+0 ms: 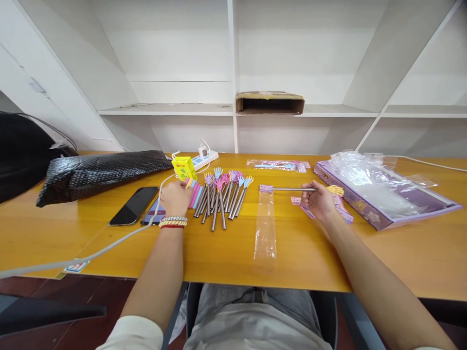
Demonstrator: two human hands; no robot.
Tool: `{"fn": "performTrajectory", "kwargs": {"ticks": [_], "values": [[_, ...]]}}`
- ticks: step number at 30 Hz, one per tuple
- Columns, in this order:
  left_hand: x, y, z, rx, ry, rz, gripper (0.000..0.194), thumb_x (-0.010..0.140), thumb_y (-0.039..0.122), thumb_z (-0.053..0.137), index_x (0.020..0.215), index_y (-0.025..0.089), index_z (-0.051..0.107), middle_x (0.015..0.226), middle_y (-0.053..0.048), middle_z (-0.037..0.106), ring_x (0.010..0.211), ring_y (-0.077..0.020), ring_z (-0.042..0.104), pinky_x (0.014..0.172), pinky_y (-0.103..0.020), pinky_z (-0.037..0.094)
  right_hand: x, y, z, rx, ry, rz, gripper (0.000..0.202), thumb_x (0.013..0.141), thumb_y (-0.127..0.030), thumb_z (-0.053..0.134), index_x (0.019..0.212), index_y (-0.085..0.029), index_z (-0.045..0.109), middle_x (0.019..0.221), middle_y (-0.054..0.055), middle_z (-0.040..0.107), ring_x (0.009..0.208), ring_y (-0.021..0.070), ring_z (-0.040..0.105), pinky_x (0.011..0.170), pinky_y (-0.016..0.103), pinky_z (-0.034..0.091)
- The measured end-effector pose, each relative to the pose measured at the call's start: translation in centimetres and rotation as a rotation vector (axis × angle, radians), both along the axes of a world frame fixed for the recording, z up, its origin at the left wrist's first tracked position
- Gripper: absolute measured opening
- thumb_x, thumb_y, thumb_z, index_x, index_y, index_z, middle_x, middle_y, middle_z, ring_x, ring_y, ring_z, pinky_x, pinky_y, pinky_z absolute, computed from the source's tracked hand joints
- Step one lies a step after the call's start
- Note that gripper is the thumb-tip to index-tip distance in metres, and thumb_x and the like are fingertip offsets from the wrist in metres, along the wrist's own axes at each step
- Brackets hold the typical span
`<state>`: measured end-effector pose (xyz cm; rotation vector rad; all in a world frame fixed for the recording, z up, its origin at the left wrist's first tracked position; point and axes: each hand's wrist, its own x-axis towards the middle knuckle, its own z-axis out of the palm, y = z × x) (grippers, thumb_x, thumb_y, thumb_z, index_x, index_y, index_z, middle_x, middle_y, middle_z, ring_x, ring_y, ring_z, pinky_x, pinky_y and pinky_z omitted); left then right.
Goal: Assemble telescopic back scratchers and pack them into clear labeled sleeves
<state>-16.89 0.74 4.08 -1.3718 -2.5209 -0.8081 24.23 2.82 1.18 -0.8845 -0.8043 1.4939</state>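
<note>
My right hand (pixel 318 201) is closed around the metal rod of a back scratcher (pixel 292 189), whose yellow hand-shaped end points right. The rod's left end meets the header of a clear plastic bag (pixel 265 223) lying flat. My left hand (pixel 176 198) is curled at a row of pink, blue and purple handle sleeves (pixel 196 194), with a yellow one at its fingertips; its fingers are partly hidden. Between my hands lies a pile of several back scratchers (pixel 222 194) with pink, blue, purple and yellow ends.
Behind my left hand stand a yellow carton (pixel 184 168) and a power strip (pixel 205 158). Left are a phone (pixel 133 206), black bubble wrap (pixel 105 170) and a white cable (pixel 109 247). A packaged scratcher (pixel 277 166) lies behind; a purple box (pixel 365 209) holds clear bags (pixel 375 180).
</note>
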Motion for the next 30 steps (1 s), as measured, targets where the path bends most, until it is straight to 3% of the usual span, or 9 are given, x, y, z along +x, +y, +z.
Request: {"fn": "performTrajectory", "kwargs": {"ticks": [9,18,30], "values": [[-0.2,-0.2,-0.3,0.104,0.059,-0.011,0.036,0.067,0.037,0.061,0.097,0.018,0.065,0.1,-0.013,0.057,0.098,-0.0301,0.053,0.081,-0.04,0.045,-0.1,-0.1,-0.1,-0.003,-0.002,-0.007,0.025,0.072,-0.041,0.055,0.076,-0.016,0.058,0.052,0.001,0.051,0.042,0.0101,0.043,0.039,0.021,0.032],[-0.8,0.0,-0.6,0.073,-0.019,-0.019,0.047,0.068,0.041,0.059,0.108,0.016,0.059,0.104,-0.014,0.056,0.097,-0.0285,0.054,0.084,-0.038,0.043,-0.2,0.0,-0.4,0.028,0.017,0.032,0.027,0.074,-0.045,0.058,0.077,-0.019,0.055,0.052,-0.001,0.049,0.043,0.0097,0.043,0.041,0.021,0.033],[-1.4,0.3,-0.7,0.023,-0.055,-0.079,0.032,0.068,0.037,0.056,0.09,0.015,0.066,0.091,-0.013,0.065,0.089,-0.0287,0.059,0.079,-0.037,0.045,-0.7,-0.4,-0.3,0.065,0.005,0.091,0.033,0.075,-0.052,0.058,0.078,-0.021,0.05,0.053,-0.002,0.047,0.043,0.0089,0.041,0.043,0.021,0.033]]}}
